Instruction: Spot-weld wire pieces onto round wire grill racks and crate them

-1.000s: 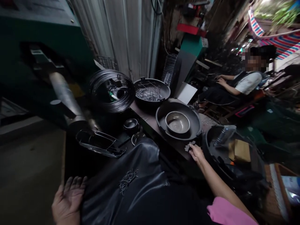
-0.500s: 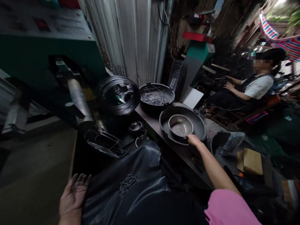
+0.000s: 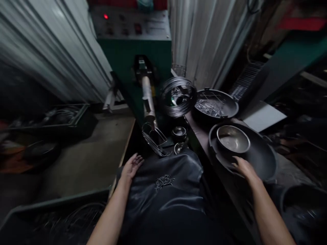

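Note:
My left hand (image 3: 132,166) is raised by the left edge of the dark apron (image 3: 184,166), palm inward and fingers loosely curled around nothing. A small heap of short wire pieces (image 3: 164,181) lies on the apron over my lap. On the right, my right hand (image 3: 243,166) hovers just below a round metal bowl (image 3: 233,139), its slightly blurred fingers apart and off the rim. That bowl sits inside a wide dark pan (image 3: 263,160). In front of me, a bent wire frame (image 3: 154,139) hangs at the end of the machine's arm (image 3: 148,98).
A green machine (image 3: 117,58) with a lit red lamp stands ahead. Beside it are a wire coil (image 3: 178,97), two small metal cups (image 3: 178,132) and a pan of wire parts (image 3: 217,105). Bins (image 3: 58,204) with wire items stand on the left.
The view has swung left, and the seated person is out of sight. My right hand has let go of the metal bowl's rim. My left hand has risen along the apron's edge.

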The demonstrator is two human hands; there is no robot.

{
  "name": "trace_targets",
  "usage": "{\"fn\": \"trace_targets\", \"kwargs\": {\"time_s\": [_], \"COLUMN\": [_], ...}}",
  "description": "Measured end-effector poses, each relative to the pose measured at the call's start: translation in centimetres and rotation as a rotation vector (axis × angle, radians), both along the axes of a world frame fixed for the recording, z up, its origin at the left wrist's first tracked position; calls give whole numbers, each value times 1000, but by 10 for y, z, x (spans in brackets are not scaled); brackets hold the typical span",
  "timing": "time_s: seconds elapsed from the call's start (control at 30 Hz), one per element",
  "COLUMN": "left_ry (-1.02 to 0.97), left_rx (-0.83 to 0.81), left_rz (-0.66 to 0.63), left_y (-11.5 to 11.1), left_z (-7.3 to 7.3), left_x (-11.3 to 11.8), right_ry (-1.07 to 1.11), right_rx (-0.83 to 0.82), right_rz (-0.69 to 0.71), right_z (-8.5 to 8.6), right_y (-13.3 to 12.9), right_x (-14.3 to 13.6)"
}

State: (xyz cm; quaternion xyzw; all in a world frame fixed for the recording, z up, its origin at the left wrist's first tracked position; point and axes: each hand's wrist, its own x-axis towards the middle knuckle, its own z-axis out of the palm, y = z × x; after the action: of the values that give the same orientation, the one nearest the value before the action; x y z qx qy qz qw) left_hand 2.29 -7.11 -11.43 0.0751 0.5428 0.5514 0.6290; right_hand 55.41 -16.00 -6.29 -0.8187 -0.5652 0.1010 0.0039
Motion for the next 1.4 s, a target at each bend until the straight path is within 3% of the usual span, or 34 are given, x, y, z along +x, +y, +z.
{"fn": "trace_targets", "kwargs": {"time_s": [0.07,0.13,0.27,0.4,0.6,0.73,0.9,1.17,1.27,1.4], "left_ry": [-50,-74,-66,-47,-238,-364,-448,-255,-188,-68], "left_rx": [-50,-70,-54,-40,-76,-16,20,27,101,36], "left_rz": [-105,-149,-191,-214,-216,-195,-138,14,56,89], "left_y": [5,11,19,22,34,41,41,5,-7,-14], "left_z": [4,4,-4,-15,-32,-37,-38,-43,-44,-37], "left_x": [13,26,42,47,61,72,76,48,36,27], "right_ry": [141,329,549,667,845,901,822,730,731,756], "right_rx": [278,452,481,445,481,570,664,706,714,715], "right_rz": [96,223,499,558,425,412,420,463,471,608], "right_z": [10,21,27,11,-12,-17,-19,-26,-32,-35], "right_y": [17,37,78,101,104,101,94,61,61,66], "right_x": [-35,-87,-195,-253,-271,-276,-285,-299,-305,-314]}}
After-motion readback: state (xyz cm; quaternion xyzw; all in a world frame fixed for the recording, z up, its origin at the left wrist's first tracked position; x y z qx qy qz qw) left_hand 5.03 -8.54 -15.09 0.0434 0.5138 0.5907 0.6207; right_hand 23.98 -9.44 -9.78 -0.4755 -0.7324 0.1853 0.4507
